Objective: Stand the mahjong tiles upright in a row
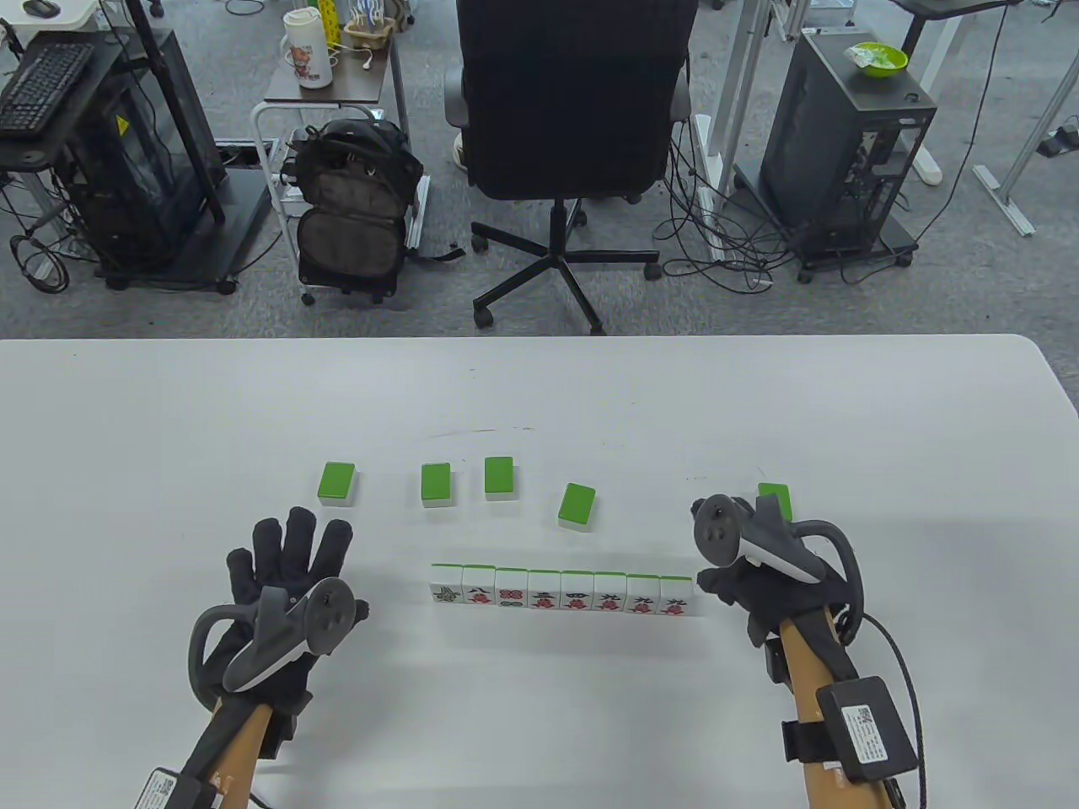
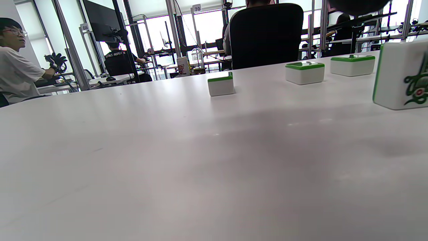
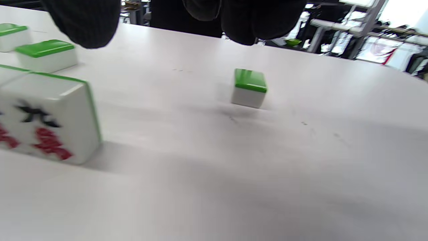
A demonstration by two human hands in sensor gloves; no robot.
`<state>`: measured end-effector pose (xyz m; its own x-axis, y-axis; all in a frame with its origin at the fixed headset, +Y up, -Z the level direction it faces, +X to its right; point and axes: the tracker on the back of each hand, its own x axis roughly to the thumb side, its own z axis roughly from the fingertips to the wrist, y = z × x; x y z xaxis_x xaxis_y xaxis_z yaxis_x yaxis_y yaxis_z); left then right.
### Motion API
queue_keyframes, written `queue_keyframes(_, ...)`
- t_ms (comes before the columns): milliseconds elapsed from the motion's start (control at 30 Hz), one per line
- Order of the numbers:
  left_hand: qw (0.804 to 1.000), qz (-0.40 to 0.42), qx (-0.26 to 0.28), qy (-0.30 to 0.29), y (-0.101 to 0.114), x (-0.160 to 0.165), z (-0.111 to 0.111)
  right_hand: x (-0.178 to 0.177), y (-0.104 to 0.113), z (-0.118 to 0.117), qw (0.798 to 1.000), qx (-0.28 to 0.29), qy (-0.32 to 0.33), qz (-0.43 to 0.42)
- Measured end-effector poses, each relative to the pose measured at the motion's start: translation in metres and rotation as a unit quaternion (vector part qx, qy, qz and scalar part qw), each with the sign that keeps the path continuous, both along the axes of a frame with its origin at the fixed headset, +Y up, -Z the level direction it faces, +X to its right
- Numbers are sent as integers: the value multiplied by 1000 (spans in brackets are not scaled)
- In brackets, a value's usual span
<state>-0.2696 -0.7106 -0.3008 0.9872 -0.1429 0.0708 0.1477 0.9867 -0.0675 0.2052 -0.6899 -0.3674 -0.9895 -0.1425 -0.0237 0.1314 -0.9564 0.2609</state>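
I'm seeing the row of upright tiles point(image 1: 562, 592) sitting centre-low on the tabletop point(image 1: 169, 404), faces twd me for reading. Flat tile point(image 1: 775, 499) is lying just beyond my right hand point(image 1: 759, 556), fingers hanging open, holding nothing, prob. next pick. Left hand point(image 1: 282, 581) is resting spread, empty.

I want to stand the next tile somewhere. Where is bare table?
Bare table lies before the upright row, and between row and left hand. Crowded: the row's right end, at the right hand, and among the face-down tiles.

Upright tile row point(image 1: 562, 592) on table point(image 1: 169, 404), flat tiles point(image 1: 436, 484) behind
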Motion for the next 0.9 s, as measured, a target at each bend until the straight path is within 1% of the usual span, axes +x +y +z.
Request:
queue_keyframes(67, 1000, 1, 0, 1, 0, -1, 0, 10, -14, -11, 998, 16, -50, 40)
queue_keyframes(133, 1000, 1, 0, 3, 0, -1, 0, 17, -29, -21, 995, 15, -84, 56)
queue_keyframes(300, 1000, 0, -4, 6, -1, -2, 1, 31, -64, -47, 986, -20, -159, 35)
queue_keyframes(367, 1000, 1, -5, 8, -1, -3, 1, 36, -75, -55, 983, -27, -180, 25)
queue_keyframes(433, 1000, 2, -6, 10, 0, -4, 1, 39, -81, -58, 982, -28, -184, 17)
queue_keyframes(567, 1000, 5, -6, 13, 0, -5, 1, 42, -82, -61, 984, -21, -176, -11)
queue_keyframes(700, 1000, 3, -7, 14, 0, -5, 1, 43, -81, -61, 987, 22, -158, 17)
queue_keyframes(767, 1000, 3, -6, 14, 0, -5, 1, 42, -79, -60, 987, 35, -157, 16)
queue_keyframes(900, 1000, 4, -6, 12, 0, -5, 0, 39, -68, -55, 988, 55, -139, 33)
